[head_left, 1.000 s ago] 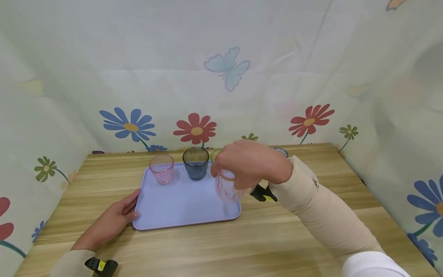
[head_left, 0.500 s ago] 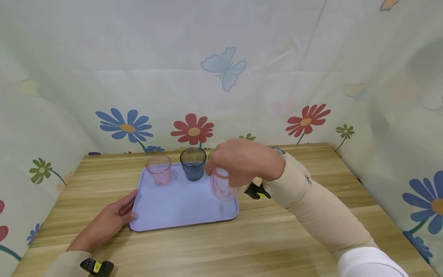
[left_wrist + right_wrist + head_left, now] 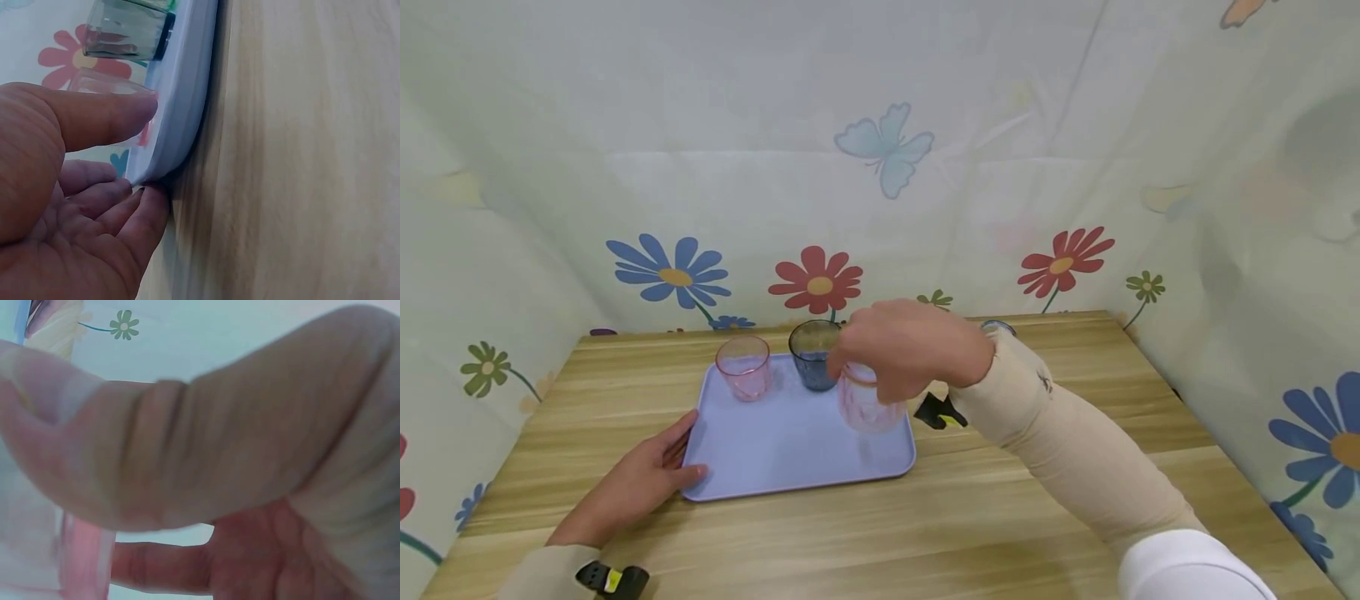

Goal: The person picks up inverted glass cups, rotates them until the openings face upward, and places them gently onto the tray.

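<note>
My right hand (image 3: pixel 910 346) holds a clear pink glass (image 3: pixel 867 408) from above, its fingers and thumb around the rim. The glass overlaps the right part of a lavender tray (image 3: pixel 790 450) in the head view. In the right wrist view the thumb lies across the pink glass (image 3: pixel 87 556). My left hand (image 3: pixel 640 483) grips the tray's near left corner, thumb over the edge and fingertips at the rim's outer side (image 3: pixel 165 150). Another pink glass (image 3: pixel 745 371) stands at the tray's back left, with a dark grey glass (image 3: pixel 812 371) beside it, partly behind my right hand.
A bluish glass rim (image 3: pixel 998 327) shows behind the right sleeve, near the table's back edge. The left wrist view has a green glass (image 3: pixel 156 4) beyond the grey one. A flower-printed cloth (image 3: pixel 730 167) surrounds the wooden table (image 3: pixel 820 542) at the back and sides.
My right hand has moved left with the pink glass, now overlapping the grey glass and covering the green rim seen earlier. My left hand stays at the tray's corner, its thumb slightly farther in.
</note>
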The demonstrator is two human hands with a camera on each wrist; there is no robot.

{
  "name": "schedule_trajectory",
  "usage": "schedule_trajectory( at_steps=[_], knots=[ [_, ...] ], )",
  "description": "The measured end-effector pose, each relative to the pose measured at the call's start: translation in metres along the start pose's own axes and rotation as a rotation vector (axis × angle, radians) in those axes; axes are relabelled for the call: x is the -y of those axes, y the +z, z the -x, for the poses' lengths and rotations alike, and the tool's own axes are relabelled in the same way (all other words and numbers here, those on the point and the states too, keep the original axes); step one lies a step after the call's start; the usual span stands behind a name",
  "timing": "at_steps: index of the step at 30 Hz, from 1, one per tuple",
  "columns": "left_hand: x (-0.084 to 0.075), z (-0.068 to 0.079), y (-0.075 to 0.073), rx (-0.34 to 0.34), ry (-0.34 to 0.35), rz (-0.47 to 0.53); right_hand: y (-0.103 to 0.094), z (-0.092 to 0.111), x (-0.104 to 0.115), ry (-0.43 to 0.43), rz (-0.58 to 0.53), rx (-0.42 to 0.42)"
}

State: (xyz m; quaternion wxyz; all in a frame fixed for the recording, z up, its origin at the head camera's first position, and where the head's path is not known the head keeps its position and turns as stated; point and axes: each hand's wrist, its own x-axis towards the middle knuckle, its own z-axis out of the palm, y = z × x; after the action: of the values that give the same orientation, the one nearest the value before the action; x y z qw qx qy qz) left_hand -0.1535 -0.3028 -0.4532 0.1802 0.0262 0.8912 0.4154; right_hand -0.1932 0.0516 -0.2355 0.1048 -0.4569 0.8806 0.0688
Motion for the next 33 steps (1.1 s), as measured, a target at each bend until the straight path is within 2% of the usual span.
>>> schedule_trajectory(
  at_steps=[8, 16, 21, 29, 33],
  knots=[
    [-0.002, 0.001, 0.000, -0.010, -0.022, -0.020, -0.001, -0.012, 0.002, -0.045, 0.021, -0.018],
    [0.002, 0.001, -0.001, -0.015, 0.011, -0.009, 0.000, -0.020, 0.004, -0.066, -0.013, -0.004],
    [0.002, 0.001, 0.000, -0.016, 0.008, -0.033, -0.001, -0.025, 0.007, -0.078, -0.011, 0.003],
    [-0.010, 0.005, 0.006, -0.061, 0.011, -0.150, -0.002, -0.032, 0.010, -0.070, -0.014, 0.004],
    [-0.023, 0.010, 0.011, -0.116, 0.054, -0.250, 0.000, -0.034, 0.010, -0.084, -0.018, -0.016]
  ],
)
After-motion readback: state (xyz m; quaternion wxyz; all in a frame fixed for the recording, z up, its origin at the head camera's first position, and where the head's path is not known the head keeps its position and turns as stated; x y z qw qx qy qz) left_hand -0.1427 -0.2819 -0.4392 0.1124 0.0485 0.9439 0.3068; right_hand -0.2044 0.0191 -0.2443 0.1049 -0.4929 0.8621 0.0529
